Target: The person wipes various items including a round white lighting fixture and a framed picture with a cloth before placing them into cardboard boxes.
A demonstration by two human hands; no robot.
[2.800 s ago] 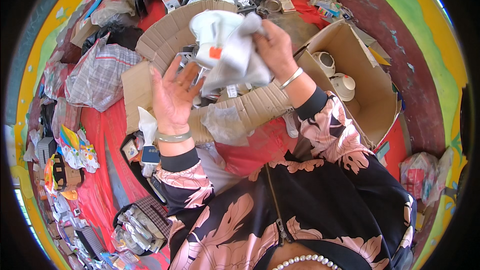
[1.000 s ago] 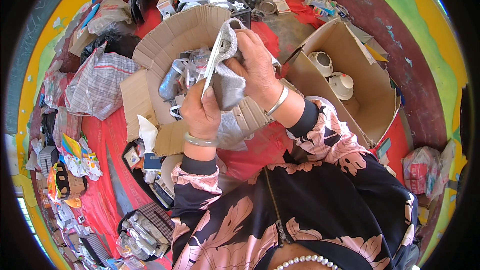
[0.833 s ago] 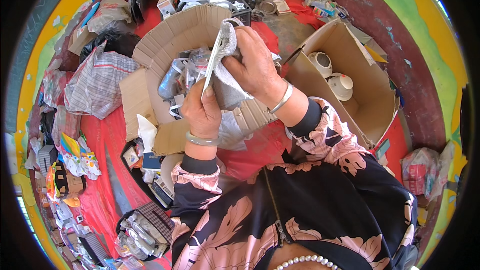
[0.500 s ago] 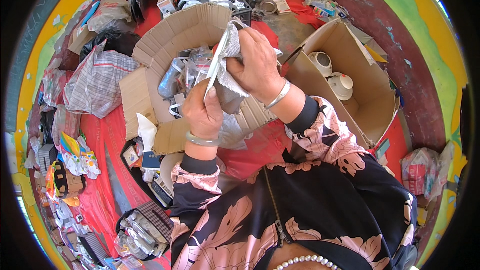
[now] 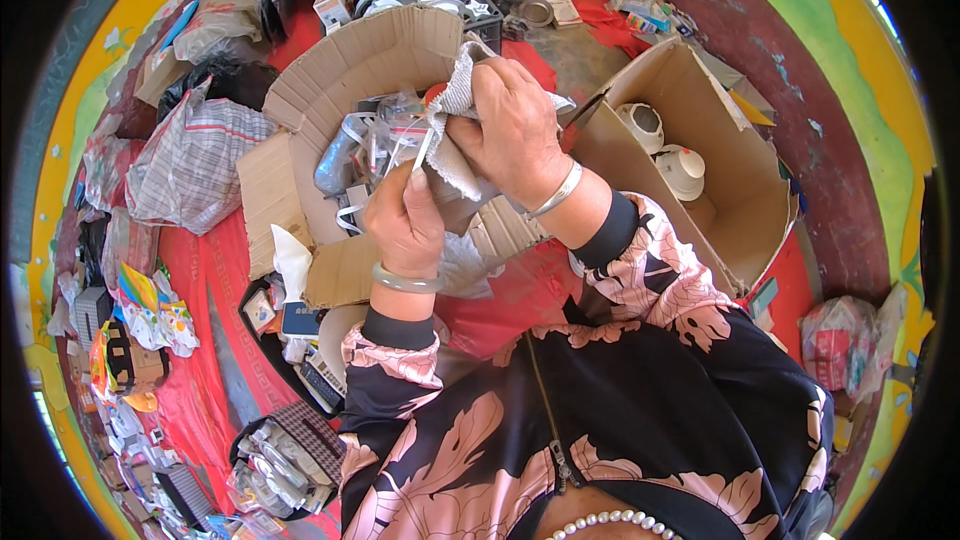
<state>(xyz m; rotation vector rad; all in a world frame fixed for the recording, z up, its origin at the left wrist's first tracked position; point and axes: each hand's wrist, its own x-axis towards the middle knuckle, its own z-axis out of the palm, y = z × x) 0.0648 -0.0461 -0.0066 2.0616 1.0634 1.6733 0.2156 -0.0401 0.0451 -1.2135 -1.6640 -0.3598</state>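
Head view, left hand [image 5: 405, 225] and right hand [image 5: 510, 130] gripping cloth [image 5: 455, 135]

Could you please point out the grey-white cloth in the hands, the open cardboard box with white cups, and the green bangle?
Grey-white cloth [image 5: 458, 100]: head view, upper fold.
Open cardboard box with white cups [image 5: 745, 205]: head view, bare inner wall.
Green bangle [image 5: 405, 283]: head view, band on left wrist.

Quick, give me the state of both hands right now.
Left hand: closed on the lower edge of the grey cloth.
Right hand: closed over the same cloth.
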